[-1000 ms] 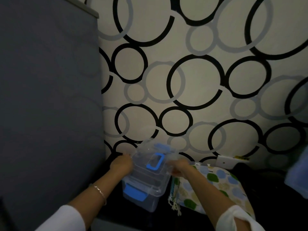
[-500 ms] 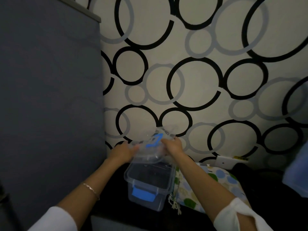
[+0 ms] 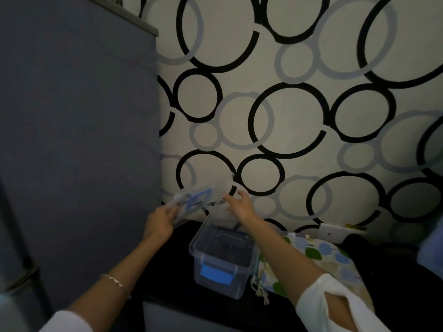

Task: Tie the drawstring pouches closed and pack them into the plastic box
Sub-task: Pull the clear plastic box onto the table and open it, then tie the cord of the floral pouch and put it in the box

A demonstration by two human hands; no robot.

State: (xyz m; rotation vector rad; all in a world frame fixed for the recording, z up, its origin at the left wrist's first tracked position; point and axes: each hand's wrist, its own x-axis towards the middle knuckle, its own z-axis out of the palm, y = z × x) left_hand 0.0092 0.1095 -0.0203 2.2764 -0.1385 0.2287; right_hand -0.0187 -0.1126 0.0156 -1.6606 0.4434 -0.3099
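The clear plastic box (image 3: 236,287) with a blue latch stands open on a dark surface. Its clear lid (image 3: 200,197), with a blue handle, is lifted off and tilted, up and to the left of the box. My left hand (image 3: 159,222) grips the lid's left edge. At the lid's right end, above the box's far rim, my right hand (image 3: 239,207) has its fingers spread and fairly straight. A drawstring pouch (image 3: 320,255) with blue and green dots lies right of the box, partly under my right forearm, its cord ends hanging at the front.
A tall grey cabinet (image 3: 72,140) stands close on the left. A wall with black and grey circles (image 3: 292,116) rises just behind the box. A white socket plate (image 3: 332,232) sits low on the wall behind the pouch.
The lid came off the box and moved up and to the left. My left hand carries it, and my right hand's fingers have opened at its right end.
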